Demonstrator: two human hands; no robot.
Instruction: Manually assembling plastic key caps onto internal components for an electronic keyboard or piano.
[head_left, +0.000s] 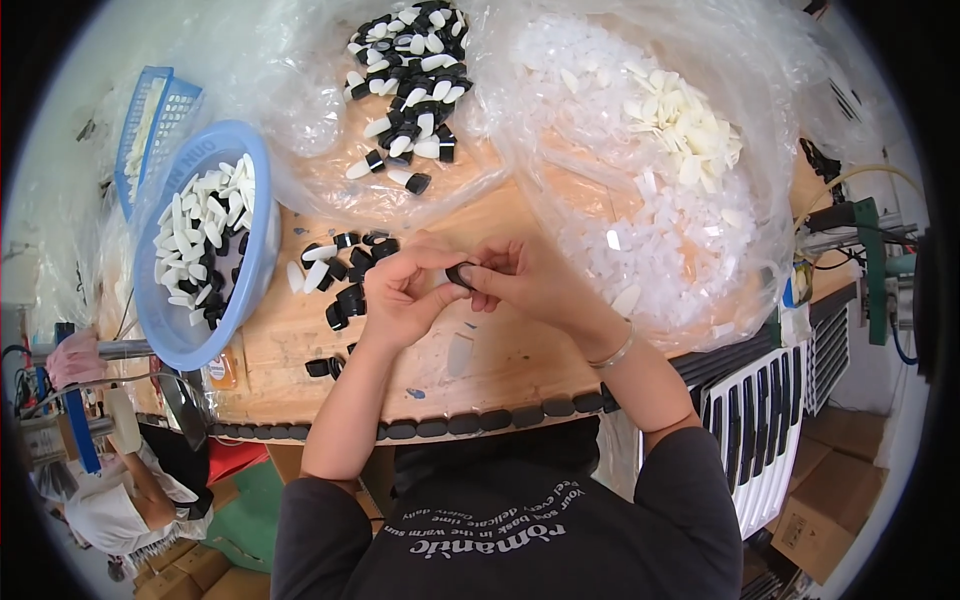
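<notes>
Above the middle of the table, my left hand (405,290) and my right hand (512,282) meet around a small black oval piece (460,275). Fingers and thumbs of both hands are closed on it, and they hide part of it. Just left of my left hand lie loose black caps (350,298), some with white tongue-shaped pieces (318,254) among them. A row of black oval pieces (462,424) runs along the table's near edge, below my hands.
A blue basin (262,215) of white and black pieces stands left, beside a blue basket (185,97). Beyond my hands lies a heap of black-and-white pieces (415,85). Clear plastic sheeting at right holds translucent bits (660,235) and cream pieces (685,125). A white slotted rack (755,430) stands lower right.
</notes>
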